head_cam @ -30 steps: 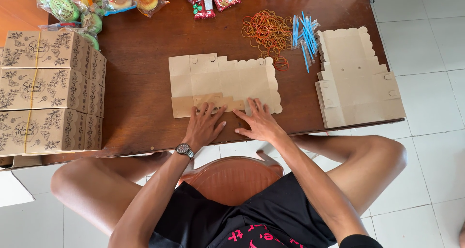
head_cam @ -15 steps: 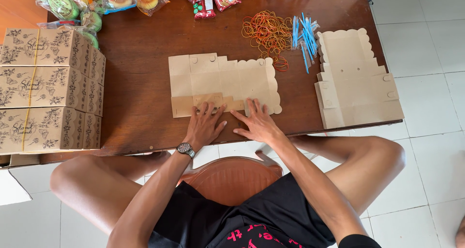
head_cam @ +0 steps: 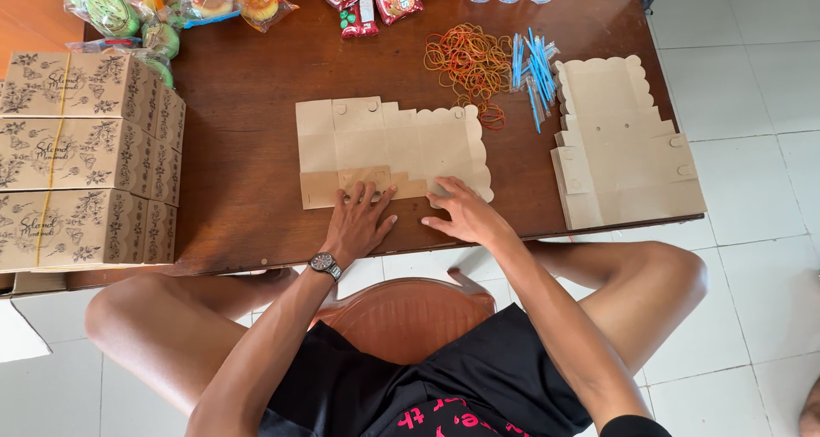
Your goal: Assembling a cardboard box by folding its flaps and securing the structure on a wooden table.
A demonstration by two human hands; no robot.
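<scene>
At the near edge of the brown counter (head_cam: 248, 146), a flat, unfolded cardboard blank (head_cam: 393, 142) lies with its scalloped end to the right and its near flap folded over. The left hand (head_cam: 357, 223), with a wristwatch (head_cam: 325, 264) on the wrist, rests palm down on that folded flap, fingers (head_cam: 369, 195) spread and flat, gripping nothing. The right hand (head_cam: 465, 215) lies just beside it, also palm down, its fingers extended and pressing the blank's near right edge, closed on nothing. The two hands are near each other but apart. To the right, a stack of further blanks (head_cam: 623, 146) overhangs the counter's corner. Between the blank and the stack sit a heap of rubber bands (head_cam: 465, 61) and a bundle of blue straws (head_cam: 531, 70). On the left, three finished printed boxes (head_cam: 81, 155) stand stacked on their sides. Wrapped snacks (head_cam: 171, 1) lie along the far edge. The person sits on a brown plastic chair (head_cam: 410, 313).
</scene>
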